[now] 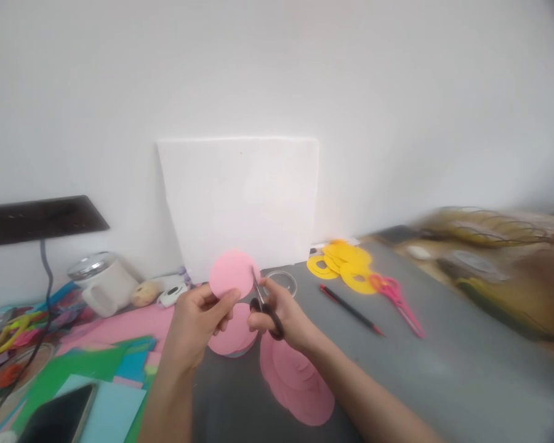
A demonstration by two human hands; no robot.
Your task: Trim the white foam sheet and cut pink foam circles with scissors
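Between the thumb and fingers of my left hand (212, 311) is a pink paper circle (231, 274), held up above the desk. My right hand (284, 311) grips small dark-handled scissors (268, 315), whose blades lie at the circle's right edge. Whether the blades are apart is too blurred to tell. Below my hands rests a stack of pink paper circles (233, 338), partly hidden by my fingers. Closer to me, several pink paper pieces (300, 387) overlap on the desk, partly under my right forearm.
A clear ring (281, 283) lies behind my right hand. On the grey desk (452, 363) are yellow paper rings (341, 261), a dark pencil (351, 309) and pink scissors (399, 301). At left are a white mug (108, 289), green paper (80, 372) and a phone (58, 415). A white board (244, 203) leans against the wall.
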